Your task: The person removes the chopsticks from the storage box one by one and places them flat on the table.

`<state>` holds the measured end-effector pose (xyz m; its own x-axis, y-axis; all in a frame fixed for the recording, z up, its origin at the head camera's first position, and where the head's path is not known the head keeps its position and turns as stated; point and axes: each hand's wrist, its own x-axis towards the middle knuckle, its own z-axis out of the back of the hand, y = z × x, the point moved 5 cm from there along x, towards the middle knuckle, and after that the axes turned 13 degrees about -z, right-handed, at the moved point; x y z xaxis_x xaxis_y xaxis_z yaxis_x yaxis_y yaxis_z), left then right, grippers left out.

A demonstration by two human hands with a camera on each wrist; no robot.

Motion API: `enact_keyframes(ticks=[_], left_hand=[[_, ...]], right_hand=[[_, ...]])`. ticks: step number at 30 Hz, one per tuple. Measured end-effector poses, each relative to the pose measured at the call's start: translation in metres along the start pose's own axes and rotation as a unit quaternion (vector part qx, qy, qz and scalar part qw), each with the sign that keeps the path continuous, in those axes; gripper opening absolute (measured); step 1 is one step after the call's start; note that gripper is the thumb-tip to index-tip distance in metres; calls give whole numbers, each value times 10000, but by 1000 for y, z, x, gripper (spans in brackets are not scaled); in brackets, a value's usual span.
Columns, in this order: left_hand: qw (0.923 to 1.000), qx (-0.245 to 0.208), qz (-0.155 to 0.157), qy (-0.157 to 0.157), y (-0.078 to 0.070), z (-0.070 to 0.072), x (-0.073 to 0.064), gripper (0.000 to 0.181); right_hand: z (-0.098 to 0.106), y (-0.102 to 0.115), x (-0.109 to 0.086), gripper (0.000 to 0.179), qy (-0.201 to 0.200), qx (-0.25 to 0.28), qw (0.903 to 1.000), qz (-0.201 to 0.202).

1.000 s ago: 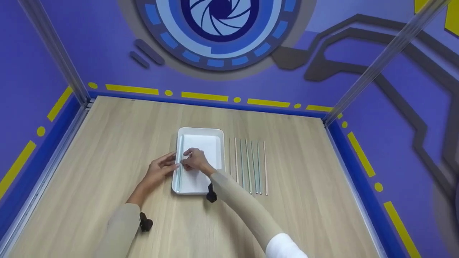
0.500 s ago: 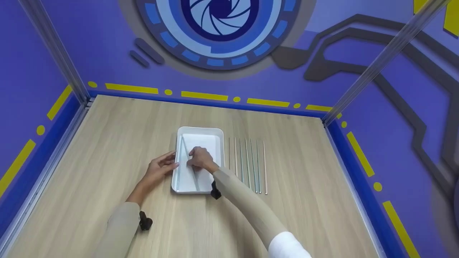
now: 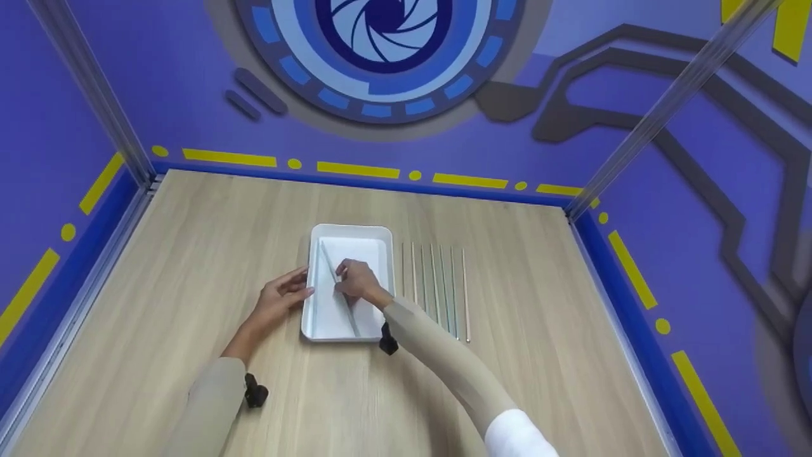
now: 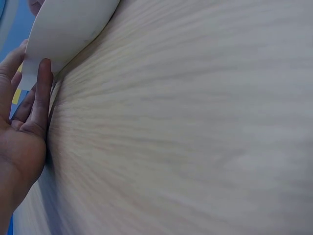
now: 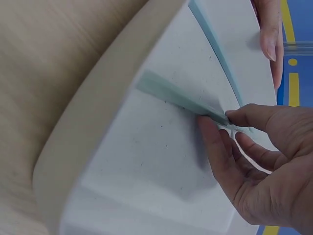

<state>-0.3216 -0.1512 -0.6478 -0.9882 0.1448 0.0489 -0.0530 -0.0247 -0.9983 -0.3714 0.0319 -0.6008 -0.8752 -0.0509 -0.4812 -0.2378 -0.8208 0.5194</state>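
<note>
My right hand (image 3: 358,282) pinches a pale green chopstick (image 5: 171,97) between thumb and fingers, low over the floor of a white rectangular tray (image 3: 355,232). The chopstick lies slanted, from the far left of the tray to its near right. Along the tray's left wall lies another pale green chopstick (image 5: 217,49). At the left rim, my left hand (image 3: 276,304) holds the tray, thumb over the edge and fingers against the outer wall. In the left wrist view those fingers (image 4: 43,93) reach up along the tray's side.
Several thin chopsticks (image 3: 466,292), some greenish and some copper-toned, lie side by side on the wooden table (image 3: 539,355) right of the tray. My right forearm crosses over their near ends. Blue patterned walls (image 3: 190,95) border the table at the back and sides.
My right hand has shifted right, away from the tray's left wall, swinging the near end of the pinched chopstick rightward. The left hand stays at the rim.
</note>
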Motion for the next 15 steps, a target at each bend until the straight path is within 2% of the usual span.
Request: enact_keyframes(ticks=[5,10,15], left_hand=[[10000,-10,-17,26,-1,1,0,65],[10000,16,-18,-20,-1,1,-1,63],[10000,-45,-79,13,-2,0,0,63]], right_hand=[[4,-5,-3,25,-12,130,9998,117],[9,-10,-4,35,-20,462,9986,266],[20,-16,-8,47,168,1169,9928,216]])
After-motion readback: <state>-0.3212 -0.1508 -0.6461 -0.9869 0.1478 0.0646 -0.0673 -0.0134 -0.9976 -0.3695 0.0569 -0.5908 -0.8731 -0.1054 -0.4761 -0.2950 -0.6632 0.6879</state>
